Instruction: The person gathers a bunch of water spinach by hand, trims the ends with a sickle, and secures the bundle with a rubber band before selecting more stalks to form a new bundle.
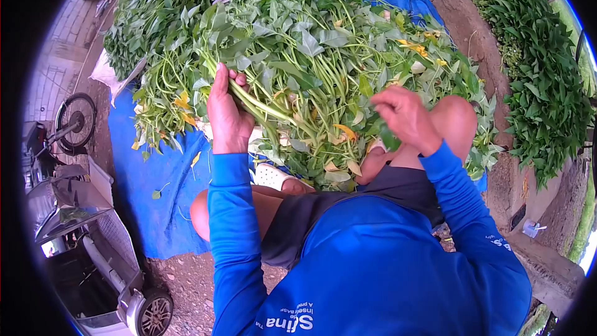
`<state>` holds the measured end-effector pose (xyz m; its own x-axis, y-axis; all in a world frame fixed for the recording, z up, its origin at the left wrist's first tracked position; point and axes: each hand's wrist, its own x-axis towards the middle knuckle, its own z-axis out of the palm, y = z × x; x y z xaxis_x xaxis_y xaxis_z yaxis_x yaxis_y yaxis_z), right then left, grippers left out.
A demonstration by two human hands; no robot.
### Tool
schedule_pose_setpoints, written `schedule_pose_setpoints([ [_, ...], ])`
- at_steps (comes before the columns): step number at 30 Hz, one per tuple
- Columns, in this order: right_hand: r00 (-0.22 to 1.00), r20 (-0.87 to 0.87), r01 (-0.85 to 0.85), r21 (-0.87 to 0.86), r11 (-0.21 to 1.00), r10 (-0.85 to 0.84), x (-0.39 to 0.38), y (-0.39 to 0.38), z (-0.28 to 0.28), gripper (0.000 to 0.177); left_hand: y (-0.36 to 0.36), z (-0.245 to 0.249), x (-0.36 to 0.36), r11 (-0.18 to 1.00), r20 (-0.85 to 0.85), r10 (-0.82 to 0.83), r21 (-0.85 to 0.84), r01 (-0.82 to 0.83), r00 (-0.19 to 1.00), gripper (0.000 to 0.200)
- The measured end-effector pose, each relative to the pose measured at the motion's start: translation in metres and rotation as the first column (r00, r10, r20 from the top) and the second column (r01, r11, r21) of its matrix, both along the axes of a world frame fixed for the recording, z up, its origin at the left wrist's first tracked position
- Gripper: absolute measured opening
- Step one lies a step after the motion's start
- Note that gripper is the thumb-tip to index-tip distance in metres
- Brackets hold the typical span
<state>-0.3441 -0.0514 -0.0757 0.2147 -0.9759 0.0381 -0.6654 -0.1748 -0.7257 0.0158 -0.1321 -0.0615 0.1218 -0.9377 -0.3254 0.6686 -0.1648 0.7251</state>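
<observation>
My left hand (228, 112) is closed around several long, pale green stems of water spinach (264, 107), thumb lying along them and leafy tops pointing up and away. My right hand (407, 118) hovers over my right knee with its fingers curled in; whether anything is pinched in them I cannot tell. Just below those fingers shows a blurred green leaf (390, 137). In front of both hands spreads a large heap of the same greens (311, 43), stems tangled, with yellowed leaves (345, 132) scattered through it.
A blue tarp (158, 193) lies under the heap. My white clog (272, 176) rests at its near edge. More leafy bunches (541, 93) stand along the right, beyond a strip of earth. A parked motorbike (87, 211) and a wheel (76, 123) are at the left.
</observation>
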Motion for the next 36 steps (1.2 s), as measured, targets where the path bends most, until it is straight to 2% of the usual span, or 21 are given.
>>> schedule_pose_setpoints([
  [1, 0.884, -0.42, 0.076, -0.303, 0.95, -0.205, -0.016, -0.007, 0.004, 0.026, 0.002, 0.007, 0.004, 1.0, 0.002, -0.002, -0.007, 0.002, 1.0, 0.028],
  [3, 0.792, -0.498, 0.077, -0.493, 0.867, -0.354, -0.018, -0.01, 0.01, 0.031, 0.003, 0.015, 0.005, 0.999, 0.001, -0.023, -0.026, 0.023, 1.0, 0.028],
  [4, 0.937, -0.266, 0.109, -0.396, 0.912, -0.228, -0.007, -0.016, 0.014, 0.034, 0.001, 0.014, 0.003, 1.0, 0.008, 0.006, -0.016, -0.006, 1.0, 0.029],
  [5, 0.994, 0.004, 0.104, -0.292, 0.951, -0.108, 0.008, -0.025, 0.018, 0.037, -0.002, 0.009, 0.001, 1.0, 0.03, 0.028, -0.016, -0.027, 0.999, 0.029],
  [6, 0.97, 0.231, 0.066, 0.048, 0.997, -0.075, 0.047, -0.013, 0.043, 0.043, -0.001, 0.006, -0.003, 1.0, 0.062, 0.026, -0.014, -0.025, 0.998, 0.029],
  [8, 0.992, 0.117, -0.018, -0.228, 0.974, 0.046, 0.101, 0.013, 0.054, 0.035, -0.003, 0.002, -0.01, 0.998, 0.098, 0.058, -0.009, -0.057, 0.993, 0.028],
  [10, 0.998, 0.04, -0.036, -0.322, 0.946, 0.051, 0.127, 0.01, 0.035, 0.027, 0.0, 0.006, -0.021, 0.989, 0.08, 0.149, -0.021, -0.148, 0.986, 0.026],
  [11, 0.999, 0.0, -0.05, -0.368, 0.929, 0.053, 0.135, 0.009, 0.024, 0.024, 0.0, 0.003, -0.022, 0.987, 0.129, 0.163, -0.023, -0.162, 0.978, 0.027],
  [12, 0.999, 0.011, -0.041, -0.396, 0.917, 0.049, 0.137, 0.005, 0.02, 0.016, 0.001, 0.0, -0.02, 0.988, 0.161, 0.156, -0.02, -0.154, 0.975, 0.027],
  [15, 0.989, 0.047, -0.104, -0.443, 0.89, 0.139, 0.13, 0.002, 0.02, 0.011, -0.001, -0.003, -0.013, 0.987, 0.207, 0.163, -0.025, -0.161, 0.965, 0.029],
  [16, 0.986, 0.087, -0.094, -0.395, 0.914, 0.139, 0.13, 0.003, 0.021, 0.007, -0.001, -0.005, -0.012, 0.986, 0.215, 0.166, -0.026, -0.165, 0.962, 0.03],
  [20, 0.943, 0.013, -0.32, -0.244, 0.915, 0.333, 0.117, 0.02, 0.051, 0.01, -0.001, -0.013, -0.002, 0.98, 0.319, 0.199, -0.043, -0.196, 0.927, 0.033],
  [23, 0.93, 0.202, -0.27, -0.192, 0.944, 0.307, 0.142, 0.038, 0.052, 0.018, -0.001, -0.008, 0.0, 0.977, 0.339, 0.207, -0.033, -0.209, 0.918, 0.032],
  [24, 0.932, 0.222, -0.234, -0.234, 0.944, 0.286, 0.155, 0.032, 0.045, 0.023, -0.001, -0.011, -0.002, 0.98, 0.335, 0.196, -0.025, -0.199, 0.922, 0.032],
  [26, 0.971, -0.035, -0.24, -0.129, 0.962, 0.237, 0.176, 0.013, 0.039, 0.017, 0.005, -0.009, -0.007, 0.987, 0.31, 0.161, -0.028, -0.16, 0.937, 0.03],
  [28, 0.971, -0.128, -0.221, -0.14, 0.965, 0.204, 0.182, 0.002, 0.024, 0.012, 0.004, -0.011, -0.008, 0.986, 0.289, 0.164, -0.027, -0.163, 0.943, 0.03],
  [30, 0.976, -0.061, -0.218, -0.258, 0.941, 0.209, 0.183, -0.002, 0.006, 0.009, 0.005, -0.01, -0.002, 0.986, 0.31, 0.162, -0.019, -0.164, 0.937, 0.03],
  [33, 0.901, -0.026, -0.431, -0.153, 0.889, 0.433, 0.159, 0.006, 0.01, 0.011, 0.003, -0.01, 0.001, 0.978, 0.34, 0.201, -0.011, -0.209, 0.919, 0.032],
  [34, 0.883, -0.039, -0.468, -0.139, 0.873, 0.468, 0.146, 0.014, 0.019, 0.011, 0.001, -0.009, 0.006, 0.976, 0.335, 0.211, -0.016, -0.219, 0.918, 0.032],
  [36, 0.89, -0.142, -0.431, 0.053, 0.901, 0.434, 0.111, 0.009, 0.02, 0.009, 0.002, 0.003, 0.014, 0.969, 0.369, 0.234, -0.013, -0.247, 0.899, 0.032],
])
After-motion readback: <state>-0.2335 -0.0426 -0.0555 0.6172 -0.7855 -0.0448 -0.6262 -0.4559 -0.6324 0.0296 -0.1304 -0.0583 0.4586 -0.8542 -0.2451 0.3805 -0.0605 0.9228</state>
